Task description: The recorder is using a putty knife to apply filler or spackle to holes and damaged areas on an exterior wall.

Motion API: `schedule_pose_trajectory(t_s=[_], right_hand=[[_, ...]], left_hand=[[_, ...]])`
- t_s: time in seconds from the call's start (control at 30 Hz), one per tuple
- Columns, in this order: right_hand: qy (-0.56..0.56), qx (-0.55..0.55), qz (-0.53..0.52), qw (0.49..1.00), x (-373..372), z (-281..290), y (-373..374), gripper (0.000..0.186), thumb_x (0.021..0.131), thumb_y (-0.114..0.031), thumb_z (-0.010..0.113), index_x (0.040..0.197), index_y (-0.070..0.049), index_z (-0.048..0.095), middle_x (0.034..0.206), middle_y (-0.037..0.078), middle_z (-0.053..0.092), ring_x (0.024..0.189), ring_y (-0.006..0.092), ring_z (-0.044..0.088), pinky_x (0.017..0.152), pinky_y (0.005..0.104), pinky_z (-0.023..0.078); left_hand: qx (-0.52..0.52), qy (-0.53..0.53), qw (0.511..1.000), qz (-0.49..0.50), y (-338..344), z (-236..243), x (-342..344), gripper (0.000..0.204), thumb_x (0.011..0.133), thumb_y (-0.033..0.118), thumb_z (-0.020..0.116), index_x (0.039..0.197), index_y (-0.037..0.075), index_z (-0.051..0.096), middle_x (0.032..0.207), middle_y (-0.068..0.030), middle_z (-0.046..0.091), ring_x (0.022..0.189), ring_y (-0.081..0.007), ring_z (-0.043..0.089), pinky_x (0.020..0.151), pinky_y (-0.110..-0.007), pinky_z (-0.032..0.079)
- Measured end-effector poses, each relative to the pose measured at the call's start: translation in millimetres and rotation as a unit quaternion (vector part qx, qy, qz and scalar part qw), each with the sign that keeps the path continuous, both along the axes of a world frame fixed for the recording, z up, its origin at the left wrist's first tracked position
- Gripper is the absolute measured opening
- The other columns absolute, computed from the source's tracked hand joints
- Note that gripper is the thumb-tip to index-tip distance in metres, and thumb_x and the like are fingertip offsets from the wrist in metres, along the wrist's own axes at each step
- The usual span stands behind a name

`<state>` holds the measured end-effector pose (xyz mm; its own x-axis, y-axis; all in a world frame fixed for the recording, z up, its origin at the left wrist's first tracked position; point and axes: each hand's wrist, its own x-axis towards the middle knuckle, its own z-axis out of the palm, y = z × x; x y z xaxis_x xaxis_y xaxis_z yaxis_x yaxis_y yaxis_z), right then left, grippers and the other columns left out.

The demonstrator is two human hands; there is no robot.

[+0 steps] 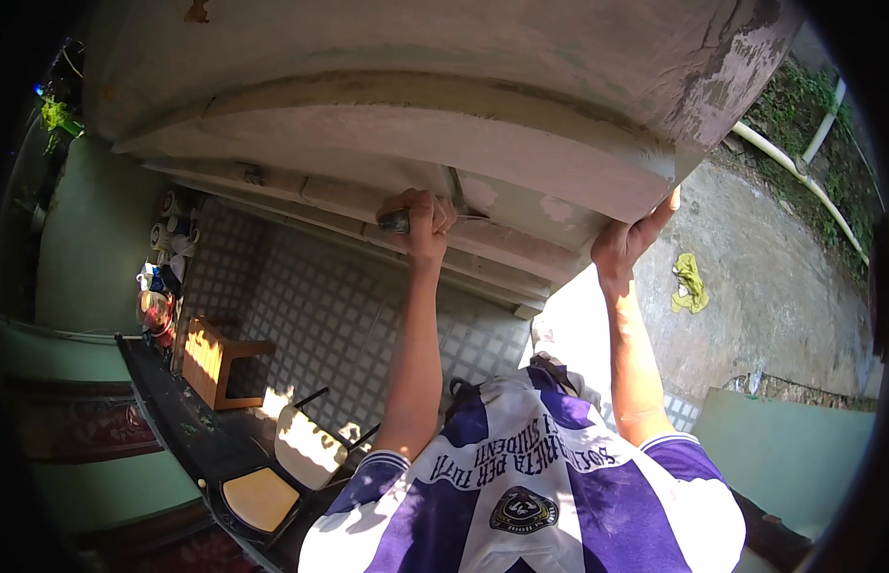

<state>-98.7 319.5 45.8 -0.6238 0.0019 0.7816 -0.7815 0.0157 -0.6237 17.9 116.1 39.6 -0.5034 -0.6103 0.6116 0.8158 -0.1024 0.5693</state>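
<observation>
My left hand (423,218) is closed around a hand tool with a dark, rounded handle (394,222). A thin blade or shaft (471,217) seems to run from the fist toward the recess under the pale painted ledge (435,143); its exact kind cannot be made out. Bare greyish patches show on the recess surface beside the tool. My right hand (628,246) rests against the ledge's right-hand corner, its visible fingers stretched up along the side, the others partly hidden. Nothing loose shows in that hand.
Stepped mouldings (492,277) run below the ledge above a tiled floor (316,286). At left stand a wooden stool (208,363), chairs (306,449) and several stacked household items (163,248). A yellow-green cloth (690,284) lies on concrete at right, near a white pipe (798,172).
</observation>
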Motion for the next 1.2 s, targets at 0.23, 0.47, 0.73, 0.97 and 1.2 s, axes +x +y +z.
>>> schedule_pose_trajectory(t_s=[0.23, 0.47, 0.73, 0.97, 1.2], right_hand=[[0.009, -0.001, -0.008, 1.0, -6.4, -0.7, -0.2, 0.056, 0.094, -0.022, 0.041, 0.139, 0.001, 0.018, 0.131, 0.022, 0.039, 0.115, 0.0269, 0.045, 0.095, 0.0359, 0.036], [0.009, 0.01, -0.008, 1.0, -5.1, 1.6, 0.8, 0.057, 0.094, -0.025, 0.04, 0.139, 0.002, 0.017, 0.133, 0.022, 0.036, 0.116, 0.0271, 0.044, 0.095, 0.0367, 0.036], [0.02, 0.008, -0.01, 1.0, -4.6, -1.5, 0.4, 0.057, 0.094, -0.023, 0.041, 0.139, 0.002, 0.017, 0.133, 0.022, 0.036, 0.117, 0.0277, 0.043, 0.097, 0.0366, 0.034], [0.028, 0.025, -0.028, 0.999, -5.8, -0.5, 1.3, 0.055, 0.093, -0.019, 0.041, 0.139, 0.002, 0.018, 0.133, 0.022, 0.036, 0.118, 0.0278, 0.042, 0.098, 0.0364, 0.033], [0.006, 0.002, -0.007, 1.0, -5.2, -1.5, 0.6, 0.053, 0.094, -0.018, 0.04, 0.138, 0.001, 0.019, 0.133, 0.021, 0.036, 0.118, 0.0276, 0.042, 0.098, 0.0363, 0.033]], left_hand=[[-0.021, 0.03, 0.999, 0.035, 12.7, 6.5, 6.8, 0.025, 0.083, 0.005, 0.047, 0.065, 0.008, 0.031, 0.043, 0.0011, 0.025, 0.037, -0.0078, 0.019, 0.036, -0.027, 0.019], [-0.04, -0.026, 0.998, 0.036, 1.7, 7.9, 4.8, 0.036, 0.084, 0.01, 0.045, 0.055, 0.011, 0.023, 0.044, 0.0019, 0.023, 0.037, -0.0092, 0.018, 0.038, -0.027, 0.019], [-0.057, 0.0, 0.998, 0.022, 3.5, -9.8, -3.9, 0.027, 0.082, 0.005, 0.053, 0.063, 0.004, 0.033, 0.042, 0.0009, 0.029, 0.033, -0.008, 0.024, 0.032, -0.026, 0.022], [-0.022, 0.016, 1.0, 0.011, 7.3, 4.6, 12.3, 0.032, 0.085, 0.009, 0.043, 0.059, 0.01, 0.024, 0.044, 0.0014, 0.024, 0.037, -0.0091, 0.017, 0.037, -0.027, 0.018], [-0.049, -0.005, 0.999, -0.006, -8.5, 3.2, 7.6, 0.033, 0.086, 0.01, 0.043, 0.058, 0.01, 0.026, 0.045, 0.0017, 0.023, 0.038, -0.0094, 0.018, 0.038, -0.028, 0.018]])
